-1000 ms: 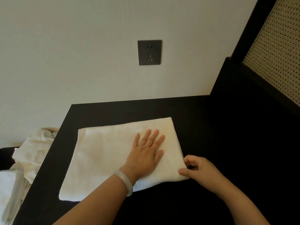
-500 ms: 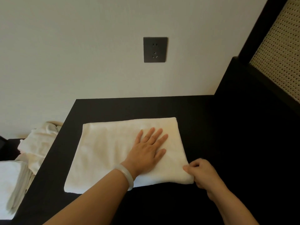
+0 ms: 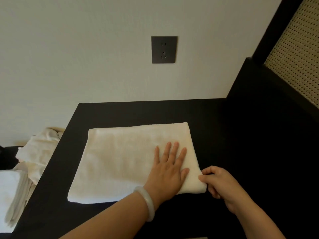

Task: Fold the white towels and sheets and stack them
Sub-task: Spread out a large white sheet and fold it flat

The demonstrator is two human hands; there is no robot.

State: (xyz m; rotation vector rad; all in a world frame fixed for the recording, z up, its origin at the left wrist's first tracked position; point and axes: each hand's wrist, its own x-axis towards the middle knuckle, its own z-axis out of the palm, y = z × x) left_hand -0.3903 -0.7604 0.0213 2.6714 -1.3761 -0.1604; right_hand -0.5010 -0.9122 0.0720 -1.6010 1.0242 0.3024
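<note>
Since the last look, the left hand (image 3: 170,169) has slid right and nearer across the folded towel (image 3: 120,161), and the right hand (image 3: 222,185) has nudged in on the towel's near right corner.

Starting at the far left edge: a stack of folded white linen (image 3: 8,195) sits lower than the tabletop. Just behind it is a crumpled heap of white cloth (image 3: 38,152), right beside the left edge of the dark table (image 3: 224,126).

On to the table: the folded towel lies flat as a wide rectangle, its long side running across. The left hand is palm down on its right part, fingers straight and slightly fanned, pressing the cloth flat, with a pale bangle (image 3: 148,202) on the wrist.

Now the corner: the right hand has its thumb on top and its fingers curled in at the towel's edge, pinching that near right corner. The two thumbs are just beside each other.

On the wall above hangs a dark wall socket (image 3: 164,49), and a woven panel (image 3: 296,57) stands at the far right.
</note>
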